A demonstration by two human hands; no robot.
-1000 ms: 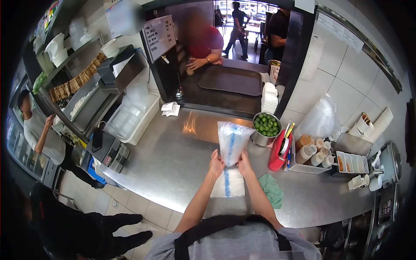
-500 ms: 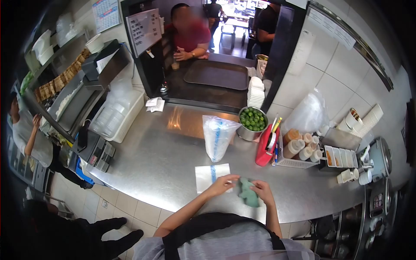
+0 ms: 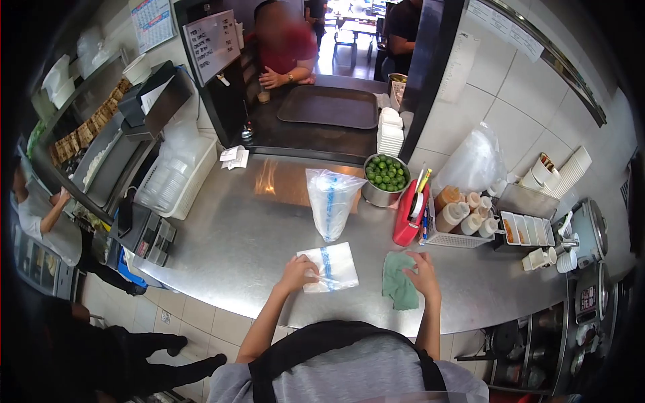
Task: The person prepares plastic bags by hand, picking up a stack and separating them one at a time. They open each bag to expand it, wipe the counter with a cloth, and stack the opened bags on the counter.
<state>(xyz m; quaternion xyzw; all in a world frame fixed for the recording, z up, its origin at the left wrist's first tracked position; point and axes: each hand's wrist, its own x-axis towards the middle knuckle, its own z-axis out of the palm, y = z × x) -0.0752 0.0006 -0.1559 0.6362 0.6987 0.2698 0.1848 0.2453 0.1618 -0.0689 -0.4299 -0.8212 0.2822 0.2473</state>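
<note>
A flat white plastic bag (image 3: 341,270) with a blue printed stripe lies on the steel counter in front of me. My left hand (image 3: 296,275) is at its left edge, fingers curled and pinching that edge. To the right, a green cloth (image 3: 398,290) is spread on the counter. My right hand (image 3: 424,275) has bent fingers and thumb gripping the cloth's upper right part. Behind the flat bag stands a filled clear plastic bag (image 3: 332,205) with a blue stripe; its contents look white.
Behind are a pot of green limes (image 3: 386,176), a red tape dispenser (image 3: 408,218) and a basket of sauce bottles (image 3: 463,235). A dark tray (image 3: 328,107) lies in the serving window, where a person in red (image 3: 289,57) leans. Other people stand at left.
My hands have moved apart: the left from beside the cloth to the flat bag's left edge, the right slightly outward. The cloth, bunched between both hands before, now lies spread on the counter.
</note>
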